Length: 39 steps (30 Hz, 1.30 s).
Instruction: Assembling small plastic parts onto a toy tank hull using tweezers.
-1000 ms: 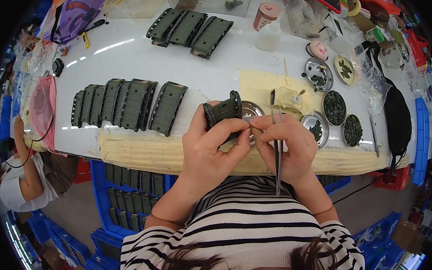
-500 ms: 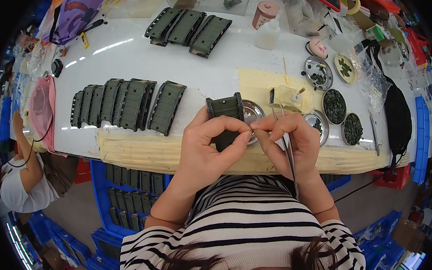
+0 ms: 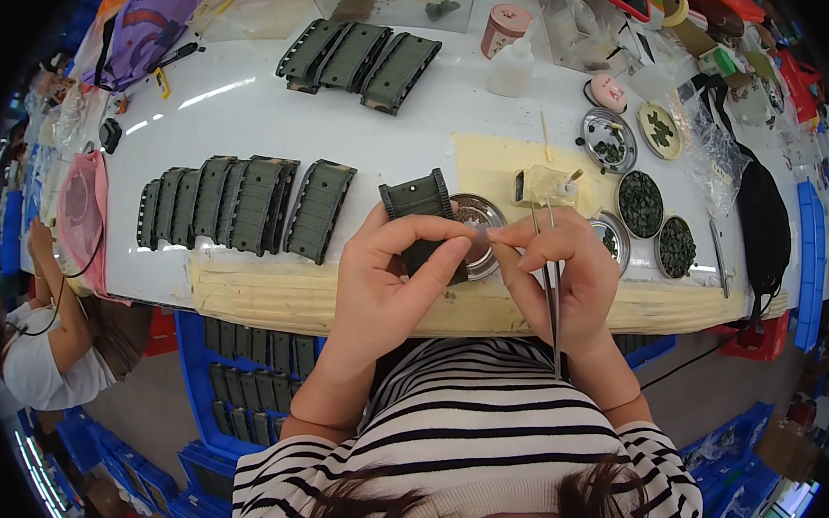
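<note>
Right now the person's two hands meet over the near edge of the white table (image 3: 254, 122), close to the striped shirt (image 3: 462, 417). Curled around a dark green curved panel (image 3: 417, 198), the left hand (image 3: 388, 284) props it up, tilted, with its upper end showing past the knuckles. The left thumb and forefinger bend toward each other in front of the panel.

Just beside them, the right hand (image 3: 567, 273) has its thumb and forefinger pinched together at the tips; from where I stand I can't tell whether anything tiny sits between them. That same hand also keeps a pair of metal tweezers (image 3: 555, 322) tucked in its grip, prongs pointing away from the person, the joined end hanging back toward the shirt.

Behind the fingertips sits a round metal dish (image 3: 498, 216), partly hidden by the hands. Yellow paper (image 3: 486, 155) lies just past it. Over to the right, two round tins (image 3: 620, 210) are heaped with dark green chips (image 3: 642, 203).

Left of the hands, similar green panels (image 3: 214, 207) stand close together in a row, with another panel (image 3: 320, 211) just beside them. Three more panels (image 3: 360, 61) lie farther back, near a pink canister (image 3: 505, 33).
</note>
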Available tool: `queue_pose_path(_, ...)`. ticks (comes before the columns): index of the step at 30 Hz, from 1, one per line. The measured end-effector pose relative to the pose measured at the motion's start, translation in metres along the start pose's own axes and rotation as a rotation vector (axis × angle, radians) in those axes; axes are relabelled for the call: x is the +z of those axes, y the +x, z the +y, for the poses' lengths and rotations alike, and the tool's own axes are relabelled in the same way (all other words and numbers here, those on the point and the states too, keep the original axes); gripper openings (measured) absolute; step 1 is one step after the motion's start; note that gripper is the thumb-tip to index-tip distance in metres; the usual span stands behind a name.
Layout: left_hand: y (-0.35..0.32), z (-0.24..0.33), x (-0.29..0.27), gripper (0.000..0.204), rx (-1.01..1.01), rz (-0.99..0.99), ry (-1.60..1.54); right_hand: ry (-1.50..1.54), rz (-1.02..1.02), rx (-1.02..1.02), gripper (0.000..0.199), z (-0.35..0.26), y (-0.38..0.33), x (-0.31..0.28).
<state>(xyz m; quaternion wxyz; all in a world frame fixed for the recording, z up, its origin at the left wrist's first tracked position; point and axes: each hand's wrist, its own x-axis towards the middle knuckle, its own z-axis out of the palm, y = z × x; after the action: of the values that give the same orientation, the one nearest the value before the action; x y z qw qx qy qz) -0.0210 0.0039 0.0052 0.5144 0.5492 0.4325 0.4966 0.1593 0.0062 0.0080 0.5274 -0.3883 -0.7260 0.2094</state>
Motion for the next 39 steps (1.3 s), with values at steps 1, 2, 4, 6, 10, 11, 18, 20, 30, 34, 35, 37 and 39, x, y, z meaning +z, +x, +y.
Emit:
queue_pose_path(1, -0.001, -0.001, 0.002, 0.012, -0.022, -0.01, -0.114, -0.041, -0.004, -0.082, 0.021, -0.001, 0.003, 0.001)
queue_pose_path(2, -0.002, -0.001, 0.002, 0.012, -0.044, -0.019, -0.228, -0.09, 0.003, -0.13, 0.02, -0.001, 0.004, 0.002)
queue_pose_path(4, -0.002, -0.001, 0.004, 0.013, -0.122, -0.031, -0.329, -0.195, 0.022, -0.222, 0.02, 0.0, 0.005, 0.003)
queue_pose_path(6, -0.002, -0.001, 0.005, 0.012, -0.198, -0.029, -0.388, -0.258, 0.028, -0.303, 0.019, 0.0, 0.005, 0.005)
queue_pose_path(10, -0.003, -0.007, 0.005, 0.011, -0.27, -0.02, -0.423, -0.388, -0.045, -0.333, 0.027, -0.006, 0.001, 0.005)
queue_pose_path(11, -0.004, -0.01, 0.004, 0.01, -0.27, -0.023, -0.432, -0.388, -0.019, -0.362, 0.023, -0.004, 0.0, 0.008)
queue_pose_path(18, 0.001, -0.012, 0.01, 0.014, -0.282, 0.08, -0.585, -0.313, -0.026, -0.305, 0.017, -0.002, 0.002, 0.016)
queue_pose_path(20, 0.002, -0.012, 0.01, 0.014, -0.292, 0.107, -0.569, -0.3, -0.074, -0.281, 0.02, -0.006, 0.002, 0.014)
queue_pose_path(30, 0.005, -0.007, 0.004, 0.016, -0.276, -0.014, -0.691, 0.362, -0.023, 0.08, 0.046, 0.002, -0.006, -0.003)
queue_pose_path(34, 0.003, -0.01, 0.004, 0.017, -0.286, -0.105, -0.807, 0.273, -0.103, 0.284, 0.037, -0.017, 0.003, -0.014)
queue_pose_path(35, 0.002, -0.012, 0.004, 0.017, -0.288, -0.136, -0.843, 0.296, -0.112, 0.299, 0.032, -0.016, 0.005, -0.016)
queue_pose_path(37, 0.002, -0.015, 0.002, 0.017, -0.305, -0.175, -0.843, 0.327, -0.153, 0.235, 0.027, -0.012, 0.008, -0.021)
queue_pose_path(39, 0.001, -0.016, 0.003, 0.017, -0.304, -0.194, -0.845, 0.326, -0.185, 0.188, 0.023, -0.012, 0.013, -0.024)
